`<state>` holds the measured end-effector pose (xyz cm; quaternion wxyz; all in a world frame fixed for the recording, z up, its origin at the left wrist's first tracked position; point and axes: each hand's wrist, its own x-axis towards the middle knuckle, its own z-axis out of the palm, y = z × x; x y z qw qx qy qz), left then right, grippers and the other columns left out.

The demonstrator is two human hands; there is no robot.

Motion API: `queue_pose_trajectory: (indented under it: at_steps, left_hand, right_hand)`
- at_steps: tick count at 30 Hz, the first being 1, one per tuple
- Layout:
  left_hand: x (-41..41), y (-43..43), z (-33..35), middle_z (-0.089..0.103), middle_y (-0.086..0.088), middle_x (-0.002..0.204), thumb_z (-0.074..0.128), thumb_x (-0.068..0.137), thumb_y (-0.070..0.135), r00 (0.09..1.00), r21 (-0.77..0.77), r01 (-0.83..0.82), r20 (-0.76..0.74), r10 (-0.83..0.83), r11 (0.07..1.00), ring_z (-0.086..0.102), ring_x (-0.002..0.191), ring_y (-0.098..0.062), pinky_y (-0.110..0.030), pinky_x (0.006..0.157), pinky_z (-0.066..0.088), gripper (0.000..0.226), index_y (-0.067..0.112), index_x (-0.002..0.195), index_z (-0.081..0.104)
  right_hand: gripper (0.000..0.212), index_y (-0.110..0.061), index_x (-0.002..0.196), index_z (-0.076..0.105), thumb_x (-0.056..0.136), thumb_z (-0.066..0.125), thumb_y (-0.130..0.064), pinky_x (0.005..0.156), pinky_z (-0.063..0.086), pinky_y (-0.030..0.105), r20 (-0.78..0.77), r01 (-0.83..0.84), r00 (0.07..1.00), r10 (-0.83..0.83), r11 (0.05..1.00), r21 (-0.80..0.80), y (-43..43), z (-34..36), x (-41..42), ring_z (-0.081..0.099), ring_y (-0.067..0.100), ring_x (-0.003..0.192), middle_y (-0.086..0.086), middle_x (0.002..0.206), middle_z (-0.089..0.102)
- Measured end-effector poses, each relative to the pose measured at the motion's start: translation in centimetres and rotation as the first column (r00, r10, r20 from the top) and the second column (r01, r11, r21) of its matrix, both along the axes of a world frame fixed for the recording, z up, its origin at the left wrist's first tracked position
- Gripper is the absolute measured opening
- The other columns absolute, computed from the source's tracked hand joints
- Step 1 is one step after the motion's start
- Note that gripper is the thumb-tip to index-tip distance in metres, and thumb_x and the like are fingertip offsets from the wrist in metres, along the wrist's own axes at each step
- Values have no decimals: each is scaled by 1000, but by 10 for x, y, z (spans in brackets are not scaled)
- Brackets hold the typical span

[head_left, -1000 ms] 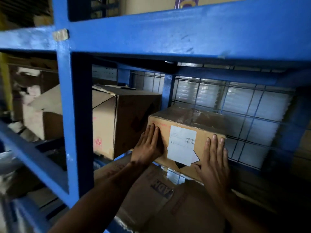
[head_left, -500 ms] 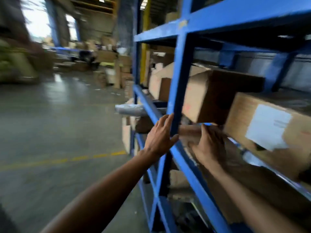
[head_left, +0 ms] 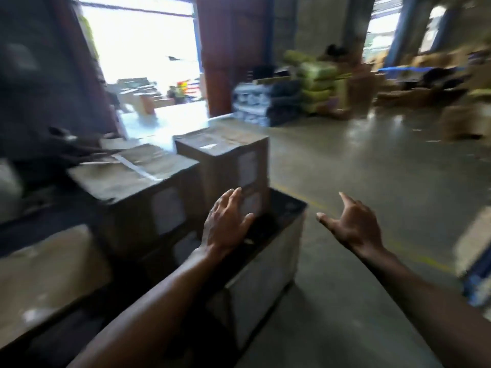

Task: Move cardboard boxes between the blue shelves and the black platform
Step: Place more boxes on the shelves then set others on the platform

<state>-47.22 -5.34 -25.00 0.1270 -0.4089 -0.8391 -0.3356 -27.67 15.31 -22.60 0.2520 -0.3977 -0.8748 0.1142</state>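
Note:
The view is blurred by motion. A black platform point(head_left: 288, 208) with pale sides carries several cardboard boxes. A tall box point(head_left: 228, 160) with white labels stands at its far right corner. A wider, lower box point(head_left: 132, 181) sits to its left, and another box point(head_left: 45, 266) lies nearer at the far left. My left hand point(head_left: 225, 224) hovers open just in front of the tall box, fingers spread, holding nothing. Out over the floor to the right of the platform, my right hand point(head_left: 350, 224) is open and empty too. A sliver of blue shelf point(head_left: 478, 282) shows at the right edge.
Grey concrete floor point(head_left: 372, 168) with a yellow line stretches to the right. Stacked green sacks point(head_left: 316, 81) and dark bundles point(head_left: 263, 104) stand at the back, beside a red-brown pillar point(head_left: 225, 54). More cardboard piles point(head_left: 414, 88) lie far right. A bright doorway point(head_left: 143, 43) opens behind.
I have let go of the box on the blue shelf and turned away to the left. Both hands came off the shelf empty and now reach toward the boxes on the black platform.

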Motion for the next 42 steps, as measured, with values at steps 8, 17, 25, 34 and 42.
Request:
queue_pose_trajectory:
  at_steps: [8,17,25,34,42]
  left_hand:
    - [-23,-299,9,42,-6,152,59,87,47,877,-63,-480,6,481,875,39,139,-24,-40,112,35,73,17,150,37]
    - [-29,-466,-28,44,-17,147,73,86,35,569,-102,-735,444,692,670,46,132,-29,-32,107,36,76,9,149,38]
    - [-93,-495,-99,44,-10,150,69,87,46,361,-177,-743,706,609,645,47,134,-27,-34,106,38,83,14,153,30]
    - [-161,-486,-151,51,-8,144,75,82,46,399,-109,-759,702,591,642,55,123,-18,-28,100,45,108,17,158,4]
    - [-159,-507,-177,47,7,144,66,81,47,485,80,-707,779,398,703,55,116,8,-13,93,46,101,29,158,3]
  right_hand:
    - [93,-5,144,42,74,73,-59,106,40,44,-29,-457,889,457,880,-130,-215,-15,-138,49,35,128,19,140,52]
    - [90,-17,141,45,70,64,-68,96,49,40,57,-681,679,732,657,-324,-368,-52,-216,58,30,119,13,132,59]
    - [89,-6,151,25,87,60,-57,109,38,42,79,-677,597,798,555,-483,-400,-117,-304,43,33,135,17,151,40]
    - [80,-21,153,25,88,68,-41,104,30,27,-64,-568,586,808,353,-744,-396,-158,-384,44,22,128,6,149,41]
    - [87,-34,151,25,81,77,-31,99,38,33,-241,-489,678,694,181,-854,-405,-174,-401,43,15,116,-7,129,42]
